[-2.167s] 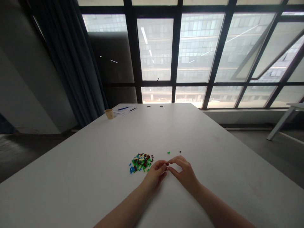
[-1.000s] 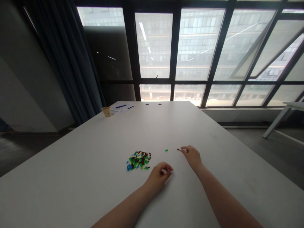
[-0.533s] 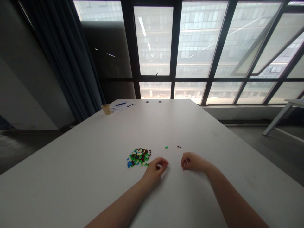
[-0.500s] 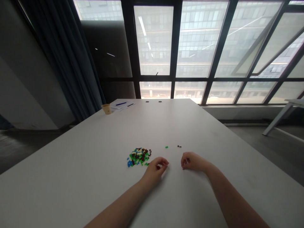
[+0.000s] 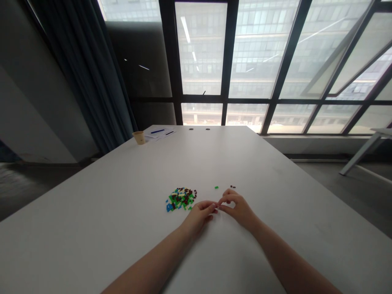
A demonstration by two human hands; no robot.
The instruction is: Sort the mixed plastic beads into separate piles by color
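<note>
A heap of small building bricks in green, brown, blue and cream lies on the white table. Just right of the heap is my left hand, its thumb and fingers pinched together. My right hand meets it at the fingertips, also in a pinch. Whatever sits between the fingers is too small and covered to make out. Beyond the hands lie a single green brick and a pair of tiny dark brown bricks.
Far left on the table stand a tan paper cup and papers with a blue pen on top. Two dark round discs mark the far end. A white-legged piece of furniture stands on the right.
My right hand has moved left and its fingertips now meet those of my left hand. My left hand has stayed almost in place. The view has shifted slightly.
</note>
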